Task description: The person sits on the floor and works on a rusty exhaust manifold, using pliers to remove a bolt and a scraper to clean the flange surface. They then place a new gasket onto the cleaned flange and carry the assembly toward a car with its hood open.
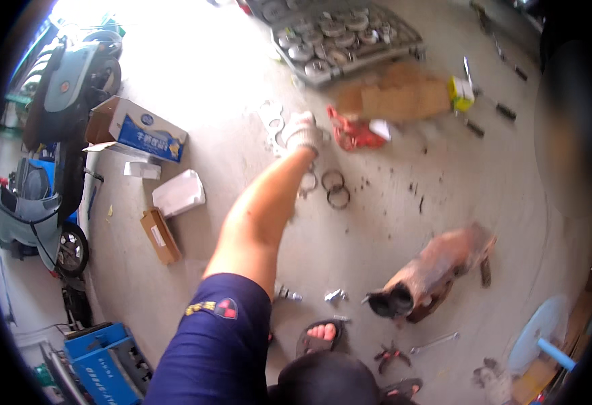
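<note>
My left hand [303, 133], in a pale knitted glove, reaches out over the floor at the end of my bare forearm. Its fingers are blurred and partly hidden, so their grip does not show. Right beside it is a flat silver gasket-like plate with round holes [274, 128], which seems to run under the wrist; whether the hand touches it I cannot tell. Two dark rings [337, 190] lie just nearer to me, and a crumpled red bag or cloth [355, 133] is right of the hand. My right hand is out of view.
An open case of round metal parts [340, 44] and a cardboard sheet [397, 96] lie ahead. Boxes [149, 135] and a scooter [66, 88] stand left. A rusty cylindrical exhaust part [438, 260], pliers [392, 358] and a wrench [435, 343] lie to the right.
</note>
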The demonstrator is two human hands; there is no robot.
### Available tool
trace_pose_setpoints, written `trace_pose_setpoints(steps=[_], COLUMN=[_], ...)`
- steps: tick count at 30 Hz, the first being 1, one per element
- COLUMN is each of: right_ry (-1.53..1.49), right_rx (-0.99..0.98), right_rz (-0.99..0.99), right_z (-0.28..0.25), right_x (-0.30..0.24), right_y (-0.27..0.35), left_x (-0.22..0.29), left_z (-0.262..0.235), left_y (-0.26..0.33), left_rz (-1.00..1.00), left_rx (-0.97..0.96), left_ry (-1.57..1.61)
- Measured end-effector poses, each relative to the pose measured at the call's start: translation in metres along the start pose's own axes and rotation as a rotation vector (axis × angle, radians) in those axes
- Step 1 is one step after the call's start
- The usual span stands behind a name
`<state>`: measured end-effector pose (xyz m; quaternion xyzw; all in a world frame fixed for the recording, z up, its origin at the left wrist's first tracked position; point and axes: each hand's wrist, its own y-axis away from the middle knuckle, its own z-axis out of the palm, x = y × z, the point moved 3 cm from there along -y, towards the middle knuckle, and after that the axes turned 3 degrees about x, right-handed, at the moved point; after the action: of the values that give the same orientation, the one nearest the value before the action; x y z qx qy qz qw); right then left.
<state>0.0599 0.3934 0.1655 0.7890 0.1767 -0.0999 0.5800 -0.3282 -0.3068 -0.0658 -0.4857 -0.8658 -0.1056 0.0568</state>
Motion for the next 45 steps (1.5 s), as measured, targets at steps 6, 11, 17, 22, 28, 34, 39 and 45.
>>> trace_pose_setpoints(steps=[6,11,17,22,28,34,39,45], right_ry=[0.397,0.497,0.641,0.481,0.963,0.787,0.771,1.036], right_rx=[0.026,-0.026,0.069,-0.156,-0.447,-0.475,-0.107,0.125], right_rz=[-0.133,-0.237,-0.465,-0.540,-0.608,-0.605,-1.031,-1.224], right_z=[0.032,0.041,0.052,0.150,0.264,0.293,0.269,0.292], right_x=[-0.003,-0.017,-0.077,-0.124,-0.105,-0.060,-0.083,-0.103], right_y=[-0.031,-0.030,0.015,0.019,0.028,-0.007,-0.048,-0.069], left_x=[0.013,-0.021,0.011,0.027,0.026,0.006,0.002,0.016], left_z=[0.012,0.023,-0.065,-0.106,-0.086,-0.064,-0.053,-0.021], left_y=[-0.003,-0.019,0.103,0.297,0.436,0.447,0.429,0.413], left_rz=[-0.022,-0.013,0.340,0.202,0.235,0.125,-0.059,-0.090], left_rx=[-0.104,-0.132,0.027,-0.471,-0.823,-0.927,-0.833,-0.849], left_ry=[0.061,-0.037,0.305,0.724,0.690,0.752,0.855,0.959])
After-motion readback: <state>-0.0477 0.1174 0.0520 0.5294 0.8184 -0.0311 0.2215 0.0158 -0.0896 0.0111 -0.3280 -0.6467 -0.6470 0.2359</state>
